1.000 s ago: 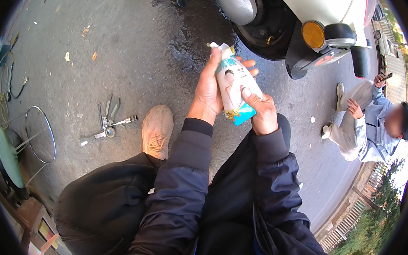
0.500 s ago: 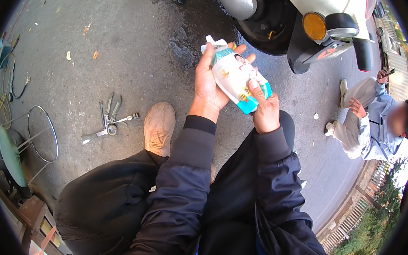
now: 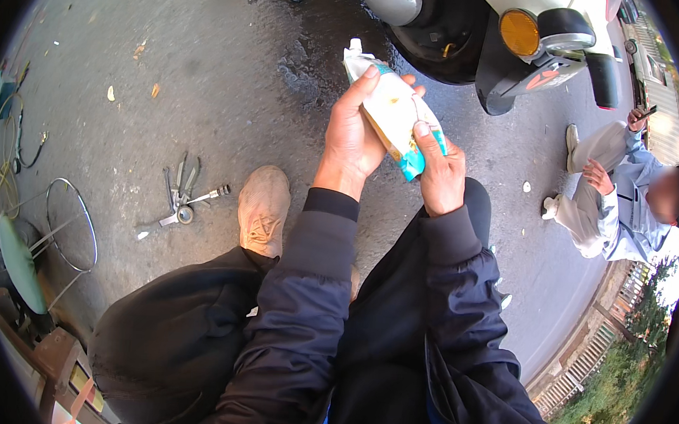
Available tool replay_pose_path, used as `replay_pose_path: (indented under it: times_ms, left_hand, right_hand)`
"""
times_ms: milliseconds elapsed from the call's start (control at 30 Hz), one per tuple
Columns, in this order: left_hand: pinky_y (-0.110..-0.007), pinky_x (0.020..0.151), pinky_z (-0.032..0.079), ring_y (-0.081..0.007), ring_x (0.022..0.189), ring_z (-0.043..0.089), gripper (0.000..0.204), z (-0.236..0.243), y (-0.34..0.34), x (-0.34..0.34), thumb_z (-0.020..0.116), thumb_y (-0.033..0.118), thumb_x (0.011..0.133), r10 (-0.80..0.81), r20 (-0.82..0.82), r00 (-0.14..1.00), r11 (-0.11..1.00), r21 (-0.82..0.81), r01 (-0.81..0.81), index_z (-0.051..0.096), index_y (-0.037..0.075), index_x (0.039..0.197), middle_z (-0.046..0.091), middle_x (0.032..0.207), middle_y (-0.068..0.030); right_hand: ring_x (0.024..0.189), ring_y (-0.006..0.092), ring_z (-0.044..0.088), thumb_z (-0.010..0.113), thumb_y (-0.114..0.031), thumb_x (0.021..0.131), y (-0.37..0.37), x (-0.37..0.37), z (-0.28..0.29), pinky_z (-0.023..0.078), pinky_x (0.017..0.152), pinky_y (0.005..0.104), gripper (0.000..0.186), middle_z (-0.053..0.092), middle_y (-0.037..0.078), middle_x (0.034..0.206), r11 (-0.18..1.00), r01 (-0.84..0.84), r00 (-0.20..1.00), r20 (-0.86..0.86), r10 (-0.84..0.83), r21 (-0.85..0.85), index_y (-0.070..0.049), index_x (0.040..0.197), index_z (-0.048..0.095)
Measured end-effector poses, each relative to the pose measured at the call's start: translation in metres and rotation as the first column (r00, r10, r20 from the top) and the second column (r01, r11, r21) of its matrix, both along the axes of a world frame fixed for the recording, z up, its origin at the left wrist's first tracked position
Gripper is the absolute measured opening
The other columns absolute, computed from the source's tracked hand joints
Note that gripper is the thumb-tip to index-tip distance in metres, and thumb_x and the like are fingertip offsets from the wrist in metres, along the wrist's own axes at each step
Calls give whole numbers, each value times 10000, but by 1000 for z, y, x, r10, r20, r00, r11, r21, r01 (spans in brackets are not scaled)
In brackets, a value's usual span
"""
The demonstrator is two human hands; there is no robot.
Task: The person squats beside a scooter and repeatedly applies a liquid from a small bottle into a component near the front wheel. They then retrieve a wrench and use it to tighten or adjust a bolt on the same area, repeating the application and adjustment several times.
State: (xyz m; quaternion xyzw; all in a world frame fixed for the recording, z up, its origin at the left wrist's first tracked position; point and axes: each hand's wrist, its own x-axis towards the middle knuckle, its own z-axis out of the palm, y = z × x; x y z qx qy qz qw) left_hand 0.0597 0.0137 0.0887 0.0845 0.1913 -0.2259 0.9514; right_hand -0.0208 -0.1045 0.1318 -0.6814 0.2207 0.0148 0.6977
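soft white-and-teal pouch (image 3: pixel 396 107) tilted above the pavement (image 3: pixel 221 111), left hand's (image 3: pixel 350 135) grip wrapped round its side, right hand's (image 3: pixel 444 172) clasping its lower end; best handled with light, even pressure, pale spout (image 3: pixel 355 44) clear of fingers.

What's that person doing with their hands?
A person is holding a white-and-turquoise spouted pouch in both hands. The left hand cradles its upper part, and the right hand grips the lower end, thumb on top. The spout points away from the person. A white scooter stands ahead, and metal hand tools lie on the ground beside the left shoe.
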Motion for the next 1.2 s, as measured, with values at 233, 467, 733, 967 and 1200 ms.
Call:
replay_pose_path:
  times_ms: [233,467,733,967,1200]
  left_hand:
    - [-323,699,516,-119,804,612,445,-16,-2,5,786,474,914,185,-93,978,884,451,-124,638,95,1095,603,909,-38]
    - [-638,1060,496,-428,1188,651,892,-3,9,-3,496,817,929,46,15,999,973,-226,-41,591,-3,1267,679,1205,-236]
    - [-336,696,584,-153,819,662,649,-18,2,8,727,654,906,121,-57,991,857,510,-75,644,79,1195,631,917,-43]
    - [-551,1136,456,-430,1277,603,979,-4,5,-4,448,824,945,-33,123,992,996,-82,44,458,-12,1454,627,1330,-257]
    - [-518,1099,496,-357,1245,642,540,-21,10,5,642,347,1045,68,24,997,977,202,-71,527,-38,1405,652,1326,-238]
  right_hand:
    - [863,69,582,716,-424,976,3,-4,8,478,754,256,535,688,60,1026,956,-278,928,-283,243,-92,32,1243,634]
    - [692,62,540,641,-244,1052,8,-1,2,419,626,252,289,641,4,803,959,-38,988,-133,78,280,29,1137,683]
    - [610,69,349,658,-526,994,5,1,3,264,562,246,512,508,-35,729,959,-202,904,-337,261,201,-28,1111,692]
    - [514,48,424,662,-338,1034,3,2,0,300,482,237,308,609,-32,724,954,41,988,-155,6,297,-33,1042,704]
    - [442,70,298,464,-592,1072,-19,2,-38,243,451,268,616,421,-44,557,981,-5,871,-481,100,196,-49,863,664]
